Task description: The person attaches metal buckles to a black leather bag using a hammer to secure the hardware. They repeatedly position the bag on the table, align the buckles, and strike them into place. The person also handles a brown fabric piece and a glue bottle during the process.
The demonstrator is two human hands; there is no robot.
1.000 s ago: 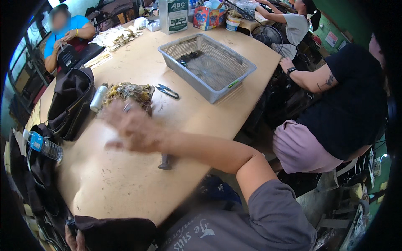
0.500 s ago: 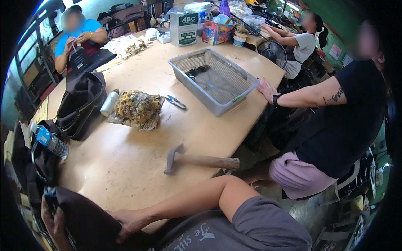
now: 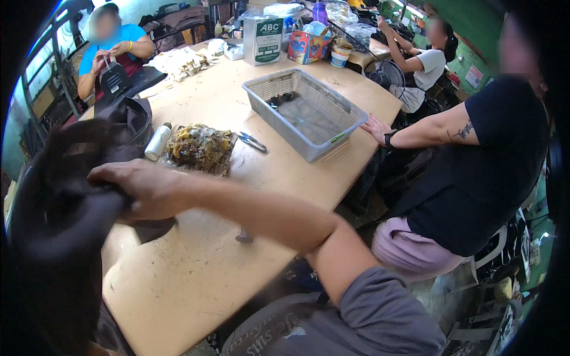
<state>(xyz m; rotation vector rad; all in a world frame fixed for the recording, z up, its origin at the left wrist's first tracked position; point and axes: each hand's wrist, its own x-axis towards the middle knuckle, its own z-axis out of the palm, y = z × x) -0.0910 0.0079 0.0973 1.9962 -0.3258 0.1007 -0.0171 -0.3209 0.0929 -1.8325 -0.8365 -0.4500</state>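
My right hand (image 3: 145,188) reaches across to the left, its fingers closed on a dark brown fabric bag (image 3: 56,237). The bag is raised and smeared by motion, filling the left side of the view. Of my left hand only a sliver of skin (image 3: 100,350) shows at the lower edge beneath the bag; its fingers are hidden. Under my right forearm lies a hammer (image 3: 243,236), mostly covered, with just one end of its head showing. Another dark bag (image 3: 138,115) rests on the table behind the raised one.
On the table (image 3: 196,296) are a white bottle (image 3: 157,142), a glue-caked block (image 3: 199,148), thread snips (image 3: 252,142) and a grey plastic basket (image 3: 306,121) holding small black pieces. A co-worker's hand (image 3: 377,129) leans on the right edge. A tin (image 3: 262,40) stands farther back.
My right hand has swung up and forward from the lower left, lifting the dark bag over the table's left side. My forearm now covers most of the hammer; the water bottle is hidden.
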